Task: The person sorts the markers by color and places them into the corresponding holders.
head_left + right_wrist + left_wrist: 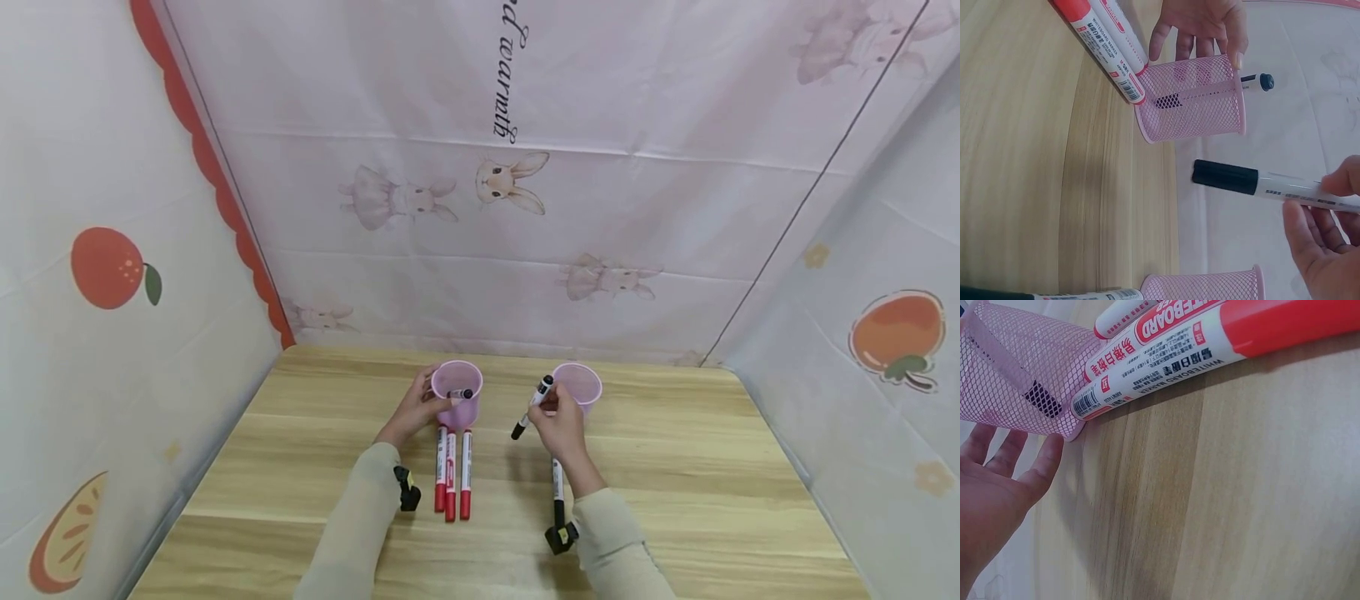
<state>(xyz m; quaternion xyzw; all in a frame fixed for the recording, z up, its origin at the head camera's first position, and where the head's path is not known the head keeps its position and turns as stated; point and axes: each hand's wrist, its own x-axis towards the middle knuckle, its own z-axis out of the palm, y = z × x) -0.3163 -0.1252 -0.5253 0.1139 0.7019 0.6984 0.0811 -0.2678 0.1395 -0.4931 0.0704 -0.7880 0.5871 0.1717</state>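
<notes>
My left hand (415, 410) holds the left pink mesh pen cup (465, 413), fingers along its side and thumb at the rim. One black marker (1266, 82) leans inside that cup, its end sticking out past the rim. Between the two cups, my right hand (561, 429) pinches another black marker (537, 400) by its white body. This marker is slanted above the table, black cap (1225, 177) pointing down. Behind the right hand stands a second pink mesh pen cup (601, 388), partly hidden by it.
Three red whiteboard markers (451, 477) lie side by side before the left cup, caps toward me. Another black marker (558, 483) lies before the right cup, beside my right forearm. The wooden table (697, 467) is bordered by printed cloth walls (465, 292).
</notes>
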